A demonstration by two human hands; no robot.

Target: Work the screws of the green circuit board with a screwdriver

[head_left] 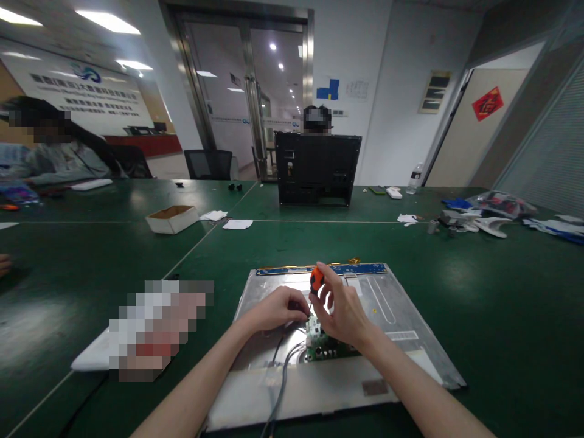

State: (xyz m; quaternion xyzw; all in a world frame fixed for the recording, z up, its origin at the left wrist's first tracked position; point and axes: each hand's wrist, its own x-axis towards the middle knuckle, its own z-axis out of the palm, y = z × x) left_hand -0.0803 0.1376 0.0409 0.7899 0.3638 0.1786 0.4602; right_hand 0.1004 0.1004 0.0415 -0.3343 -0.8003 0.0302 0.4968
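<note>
A flat display panel [410,347] lies with its metal back up, and a blue circuit strip [365,268] runs along its far edge. On the panel sits a green circuit board [319,348], partly covered by my right hand [342,307]. That hand grips a short orange and black screwdriver [316,280], held upright with its tip down at the board's far left corner. My left hand [285,307] is closed in a pinch beside the tip; what its fingertips hold, if anything, is hidden. Grey cables [285,377] trail from near the board over the panel's front edge.
Left of the panel lies a white, partly blurred item [93,353]. Farther off are a white open box [172,219], papers [237,224] and a black monitor [319,167] with a person behind it. Another person sits at far left. Loose parts and bags [497,207] lie right.
</note>
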